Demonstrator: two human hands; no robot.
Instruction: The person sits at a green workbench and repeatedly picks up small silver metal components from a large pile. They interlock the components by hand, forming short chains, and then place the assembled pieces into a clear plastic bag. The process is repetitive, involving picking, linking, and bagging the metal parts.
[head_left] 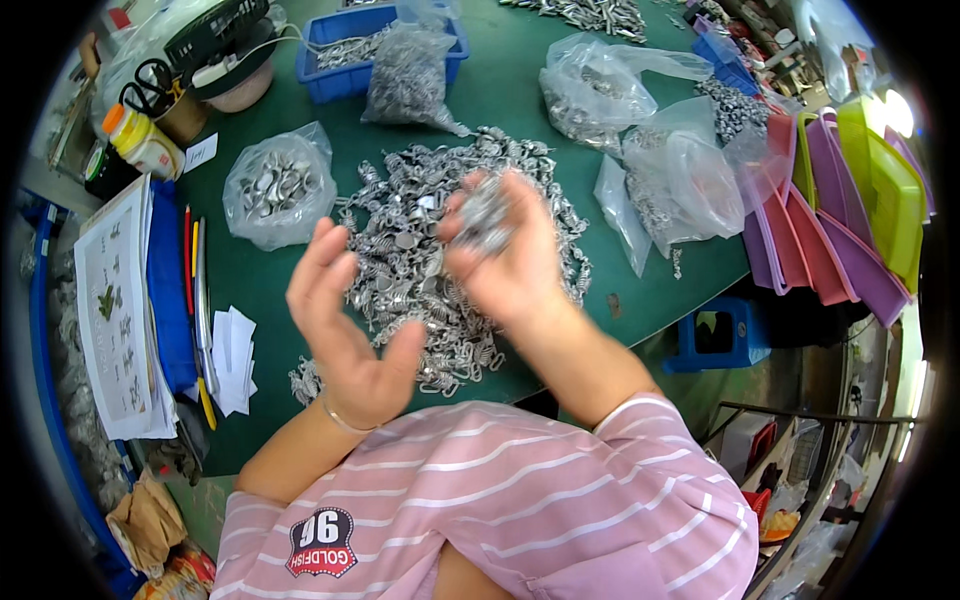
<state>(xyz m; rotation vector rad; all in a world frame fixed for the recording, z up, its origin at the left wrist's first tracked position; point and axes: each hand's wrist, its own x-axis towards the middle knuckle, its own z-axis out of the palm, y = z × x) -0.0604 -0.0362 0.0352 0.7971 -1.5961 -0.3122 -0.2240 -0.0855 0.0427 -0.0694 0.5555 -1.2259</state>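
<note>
A broad pile of small silver-grey metal parts (430, 160), many ring- or hook-shaped, covers the middle of the green table (640, 300). My right hand (520, 265) is raised over the pile with its fingers curled round a handful of small metal parts (484, 215); motion blurs them, so single shapes do not show. My left hand (350, 340) hovers above the pile's left edge, fingers spread and thumb apart, holding nothing. Left of the pile, an open clear plastic bag (262, 222) contains larger shiny metal pieces.
A filled bag (410, 85) leans on a blue bin (325, 88) behind the pile. More clear bags (590, 95) lie right. Stacked coloured trays (790, 235) stand at the right edge, above a blue stool (685, 345). Papers (115, 310), pens (197, 290) and a yellow bottle (150, 150) sit left.
</note>
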